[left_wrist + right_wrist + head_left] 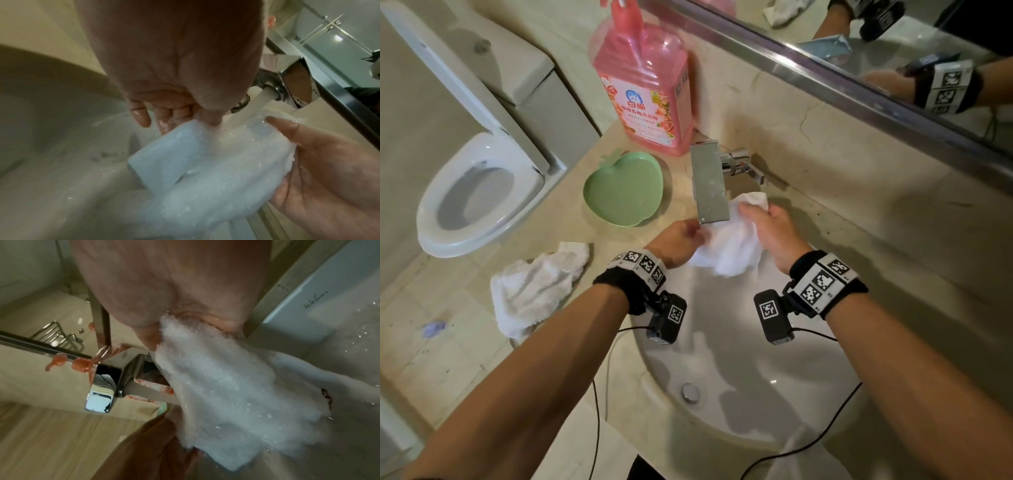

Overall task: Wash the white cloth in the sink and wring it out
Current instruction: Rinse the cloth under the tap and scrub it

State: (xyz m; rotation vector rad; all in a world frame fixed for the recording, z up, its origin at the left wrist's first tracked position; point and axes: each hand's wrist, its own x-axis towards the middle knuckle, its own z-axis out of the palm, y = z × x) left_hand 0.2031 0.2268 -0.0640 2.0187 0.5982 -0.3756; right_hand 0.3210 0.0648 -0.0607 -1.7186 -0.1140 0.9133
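White terry cloth (729,246), wet and bunched, hangs between 2 hands above the back of the pale oval ceramic sink basin (739,346), directly under the flat rectangular chrome faucet spout (709,181). In the left wrist view a stream of water (255,105) runs from the spout onto the cloth (205,162), and droplets glisten over its surface.

Largest around it is the beige marble countertop (544,370), with the basin set into it and a round chrome drain plug (690,391) at the bottom of the bowl. Left of the counter stands a white toilet (479,192) with its lid raised. Along the back wall runs a mirror (893,51) in a metal frame, reflecting the hands. A pink translucent plastic bottle of detergent (643,78) stands on the counter behind the faucet, and just in front of it lies a green apple-shaped plastic dish (625,188). A 2nd white cloth (534,291), crumpled, rests on the counter left of the basin.

The right hand (774,229) grips the upper right edge of the cloth, fingers curled into the fabric near the spout; in the right wrist view the cloth (226,386) spills down from its closed grasp. The left hand (676,245) pinches the left side of the cloth just below the spout's tip, thumb pressed onto the fabric.
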